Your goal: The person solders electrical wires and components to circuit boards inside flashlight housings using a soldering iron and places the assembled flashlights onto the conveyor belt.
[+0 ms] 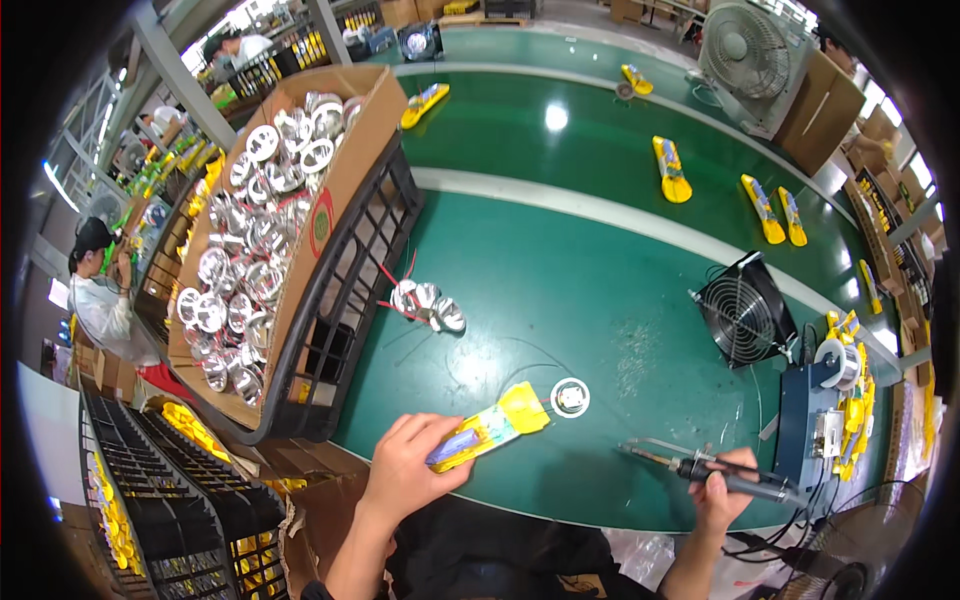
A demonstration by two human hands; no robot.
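Note:
My left hand [410, 468] is closed round the rear of a yellow flashlight housing [520, 408], which lies tilted over the green table with a blue part and wiring in its open side. Just off its wide end sits a round white-rimmed lamp reflector [570, 398], seemingly joined to it by a thin wire. In my right hand [724, 488] is a soldering iron [695, 469] with a thin feed tube along it. Its tip points left, apart from the housing and the reflector. Several loose reflectors with red wires [428, 305] lie farther back on the table.
A carton of shiny reflectors [345, 150] rests in a black crate [365, 250] at left. To the right stand a small black fan [745, 312], a blue box [803, 420] and a solder spool [838, 364]. Yellow housings [672, 170] lie on the green conveyor [570, 150] beyond.

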